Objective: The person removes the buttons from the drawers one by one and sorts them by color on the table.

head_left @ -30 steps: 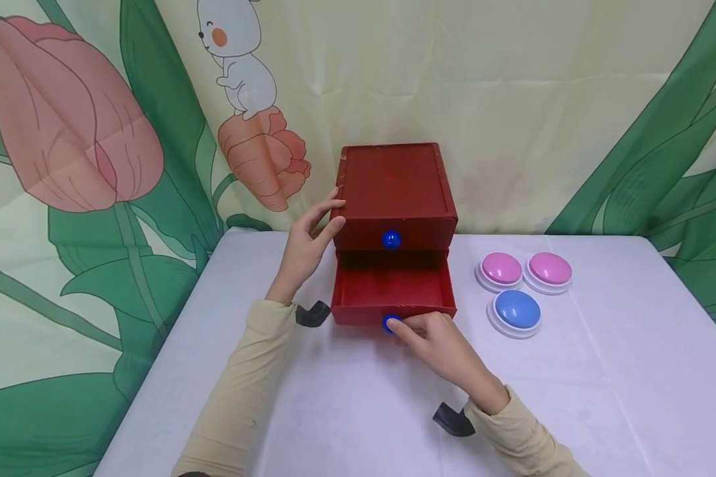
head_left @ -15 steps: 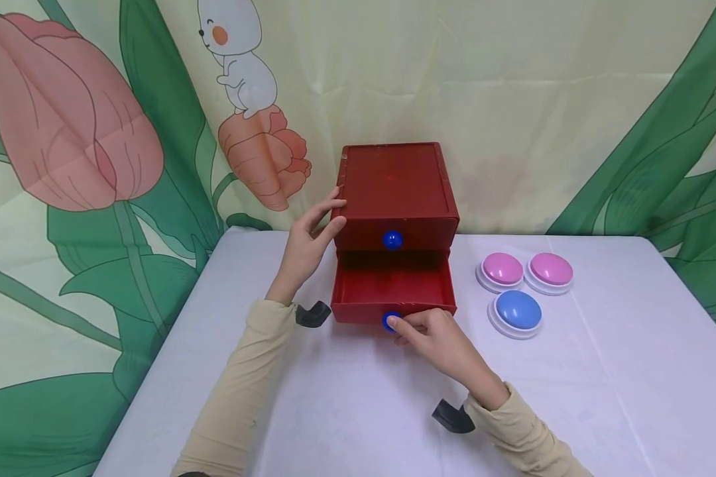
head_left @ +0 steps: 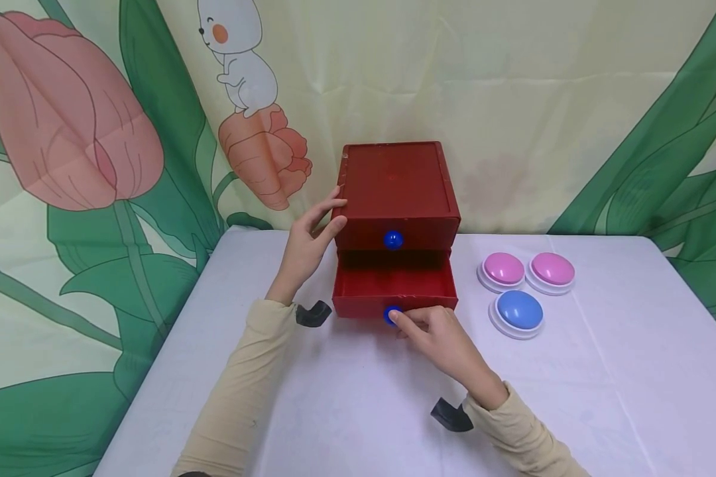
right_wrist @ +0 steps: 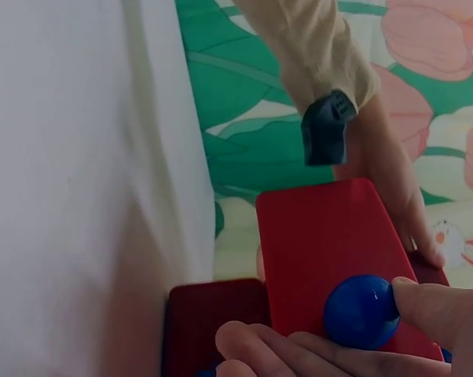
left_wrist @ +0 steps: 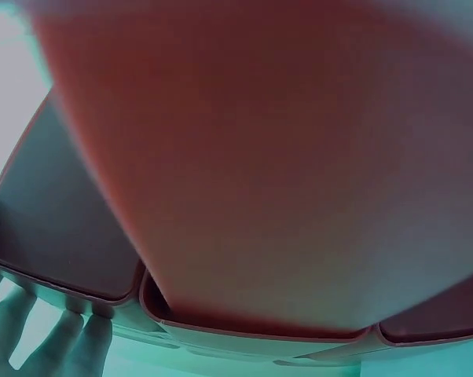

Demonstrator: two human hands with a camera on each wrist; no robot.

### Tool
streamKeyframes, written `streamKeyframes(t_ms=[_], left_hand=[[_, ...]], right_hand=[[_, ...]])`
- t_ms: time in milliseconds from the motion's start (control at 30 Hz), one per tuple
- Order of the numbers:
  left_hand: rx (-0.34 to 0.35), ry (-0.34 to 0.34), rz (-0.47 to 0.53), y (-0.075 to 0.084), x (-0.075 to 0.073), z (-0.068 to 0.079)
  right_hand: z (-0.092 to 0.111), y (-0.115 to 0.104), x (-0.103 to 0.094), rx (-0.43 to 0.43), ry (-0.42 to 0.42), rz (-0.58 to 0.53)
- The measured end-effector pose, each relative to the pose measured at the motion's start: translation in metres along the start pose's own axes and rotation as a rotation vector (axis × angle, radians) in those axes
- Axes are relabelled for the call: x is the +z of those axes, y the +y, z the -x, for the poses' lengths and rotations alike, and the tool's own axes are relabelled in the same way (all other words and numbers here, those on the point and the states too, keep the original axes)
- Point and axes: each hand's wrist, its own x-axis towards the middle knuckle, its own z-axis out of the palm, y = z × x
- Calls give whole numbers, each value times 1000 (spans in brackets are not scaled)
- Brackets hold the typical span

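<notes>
The printed backdrop (head_left: pixel 489 99) stands behind the counter (head_left: pixel 334 411), which extends beneath both hands. The red cabinet (head_left: pixel 394 179) sits on the counter, ahead of the right hand (head_left: pixel 438 338) and immediately right of the left hand (head_left: pixel 304 248). Its lower drawer (head_left: pixel 355 307) is extended toward the right hand. The left hand rests apart on the cabinet's left edge, fingers extended. Only the head view shows, right of the right hand, a pink dome (head_left: pixel 504 268), a second pink dome (head_left: pixel 553 268) and a blue dome (head_left: pixel 520 309). The lower knob (right_wrist: pixel 362 310) is pinched by the right hand; only from that wrist do I see thumb and fingers on opposite sides.
</notes>
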Motion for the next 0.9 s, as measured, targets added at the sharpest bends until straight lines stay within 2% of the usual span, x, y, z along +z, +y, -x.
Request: streamKeyframes(t_ms=[100, 300, 900], left_hand=[[-2, -1, 8, -1, 0, 0], [1, -1, 14, -2, 0, -1], [-2, 2, -6, -1, 0, 0]], right_hand=[[-3, 2, -2, -8, 28, 15], [-8, 5, -4, -8, 9, 7], [-28, 8, -4, -19, 28, 7]])
